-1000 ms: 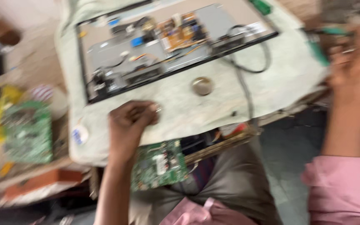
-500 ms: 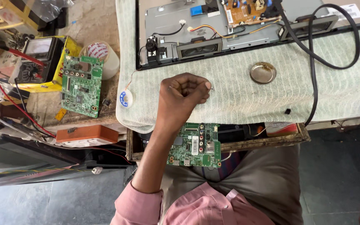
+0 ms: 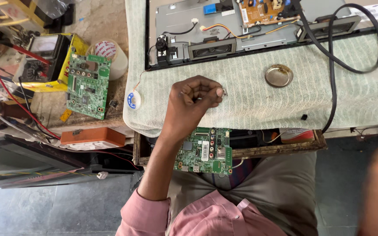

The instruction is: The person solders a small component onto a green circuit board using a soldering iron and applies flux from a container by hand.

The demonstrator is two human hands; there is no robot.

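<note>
Head view: left hand [image 3: 193,105], fingers pinched shut on small metal part [image 3: 224,91], above green striped cloth [image 3: 250,100]; right hand's fingers unclear.

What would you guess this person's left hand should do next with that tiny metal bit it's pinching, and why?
Probably carry it right and drop it into the small round metal dish. The left hand pinches a tiny metal piece above the pale green cloth, where it could easily get lost. The dish sits close by on the same cloth, in front of the opened flat screen. What the piece is, I cannot tell.
</note>
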